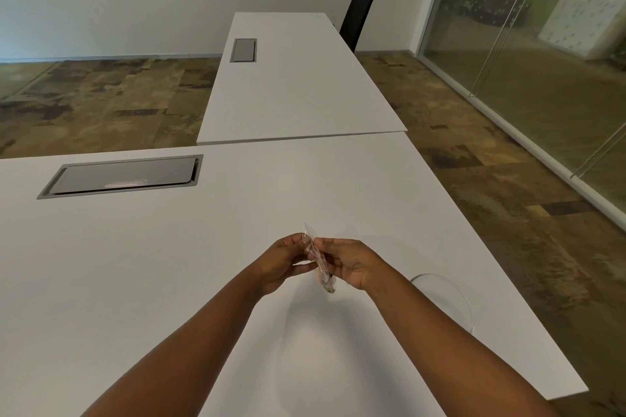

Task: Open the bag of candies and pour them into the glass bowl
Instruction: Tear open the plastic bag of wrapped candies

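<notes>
Both hands are raised above the white table (169,264), meeting at a small clear bag (318,259). The left hand (283,262) pinches the bag's left side near the top between thumb and fingers. The right hand (352,264) pinches the opposite side at about the same height, so the bag sits edge-on between the two sets of fingertips. Its upper edge pokes up just above the fingers, and its lower end hangs down below the palms, with a small dark clump of candies (329,288) gathered at the bottom. Whether the top seal is parted cannot be told; the plastic is too thin and blurred there.

The bowl (450,301) stands on the table to the right of the right hand, just beyond the wrist and forearm, near the table's right edge. It is clear glass, seen mostly as a pale rim, and apart from both hands and the bag.
</notes>
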### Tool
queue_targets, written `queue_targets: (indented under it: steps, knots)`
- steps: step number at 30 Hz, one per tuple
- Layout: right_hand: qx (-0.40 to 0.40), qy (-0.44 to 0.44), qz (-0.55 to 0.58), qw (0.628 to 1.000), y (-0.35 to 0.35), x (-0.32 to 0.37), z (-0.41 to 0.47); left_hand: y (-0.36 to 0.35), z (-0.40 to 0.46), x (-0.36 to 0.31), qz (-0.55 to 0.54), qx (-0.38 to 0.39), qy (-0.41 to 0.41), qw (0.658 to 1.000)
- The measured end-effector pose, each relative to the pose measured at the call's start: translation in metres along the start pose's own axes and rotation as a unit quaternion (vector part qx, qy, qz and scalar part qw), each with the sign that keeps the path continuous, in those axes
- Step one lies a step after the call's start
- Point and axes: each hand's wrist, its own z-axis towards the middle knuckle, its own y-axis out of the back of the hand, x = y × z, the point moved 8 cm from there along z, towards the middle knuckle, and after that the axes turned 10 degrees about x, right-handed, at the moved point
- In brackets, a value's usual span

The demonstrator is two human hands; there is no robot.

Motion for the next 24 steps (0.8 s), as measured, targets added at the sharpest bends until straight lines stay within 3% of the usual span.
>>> queue_targets:
  steps: [8,13,19,24]
  knots:
    - [-0.018,0.042,-0.036,0.998,0.006,0.009,0.001,0.004,0.002,-0.001,0.026,-0.029,0.011,0.999]
    - [-0.148,0.110,-0.167,0.968,0.026,0.027,-0.002,0.016,0.003,-0.010,0.136,-0.084,0.045,0.986]
    - [-0.224,0.159,-0.251,0.928,0.040,0.044,-0.010,0.023,0.007,-0.012,0.207,-0.118,0.076,0.968]
    - [-0.164,0.145,-0.239,0.946,0.045,0.040,-0.004,0.023,0.013,-0.009,0.220,-0.136,0.083,0.962]
